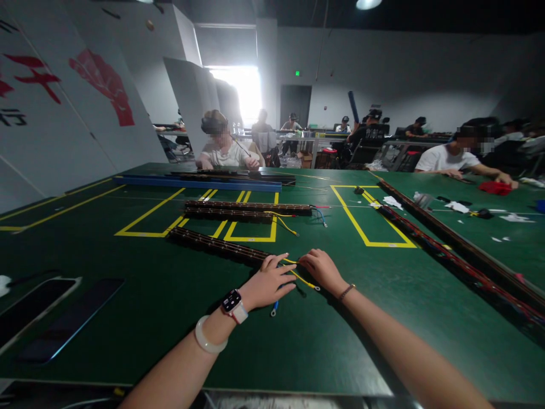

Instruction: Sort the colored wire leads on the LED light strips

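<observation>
Near the middle of the green table, the person's left hand, fingers spread and not closed, rests over the right end of a dark wired strip. The strip's long axis slants away toward the far left corner. Just right of that end, the right hand meets a yellow lead; whether it pinches cannot be told. Beyond lie two similar strips, then a blue channel near the far edge, a seated co-worker and a bright window.
</observation>
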A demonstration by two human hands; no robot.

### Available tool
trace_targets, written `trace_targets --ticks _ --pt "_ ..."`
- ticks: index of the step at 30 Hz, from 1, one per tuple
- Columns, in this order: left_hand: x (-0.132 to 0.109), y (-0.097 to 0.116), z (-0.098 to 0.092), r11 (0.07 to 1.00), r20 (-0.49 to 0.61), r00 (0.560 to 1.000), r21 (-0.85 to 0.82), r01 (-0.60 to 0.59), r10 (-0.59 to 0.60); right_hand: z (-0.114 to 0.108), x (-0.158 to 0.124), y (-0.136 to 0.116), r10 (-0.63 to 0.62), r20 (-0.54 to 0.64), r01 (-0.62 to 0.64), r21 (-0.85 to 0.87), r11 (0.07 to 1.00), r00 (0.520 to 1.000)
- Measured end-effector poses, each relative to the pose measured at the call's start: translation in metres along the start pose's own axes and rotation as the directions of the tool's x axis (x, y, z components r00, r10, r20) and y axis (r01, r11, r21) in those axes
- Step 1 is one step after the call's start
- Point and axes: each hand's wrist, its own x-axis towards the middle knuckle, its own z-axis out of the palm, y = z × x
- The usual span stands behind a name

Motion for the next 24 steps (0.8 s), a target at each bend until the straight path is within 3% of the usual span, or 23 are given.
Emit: trace_targets --ticks 4,6,11,16,19,24 --pt "0.002 0.002 -0.007 1.0 -0.092 0.996 -0.009 -0.008 0.007 0.001 0.0 -0.001 0.001 -0.01 -0.001 0.0 1.0 1.0" --pt "0.004 0.005 -0.01 0.996 -0.108 0.991 0.035 0.081 -0.076 0.001 -0.001 0.0 -0.001 -0.013 0.001 0.022 1.0 1.0" --pt "0.005 0.007 -0.008 0.928 0.029 0.933 0.121 0.353 -0.359 0.0 -0.001 -0.001 0.012 0.003 -0.012 0.112 0.994 1.0" --pt "0.005 0.005 -0.003 0.832 0.066 0.844 -0.143 0.536 -0.532 -0.002 0.005 -0.015 0.048 0.112 -0.068 0.176 0.982 0.992" --pt "0.006 0.004 0.001 0.682 0.188 0.782 -0.398 0.614 -0.594 0.002 0.01 -0.023 0.051 0.195 -0.088 0.186 0.979 0.98" --pt "0.01 0.003 0.011 0.263 0.428 0.691 -0.705 0.659 -0.583 0.003 0.018 -0.028 0.06 0.232 -0.118 0.241 0.963 0.971"
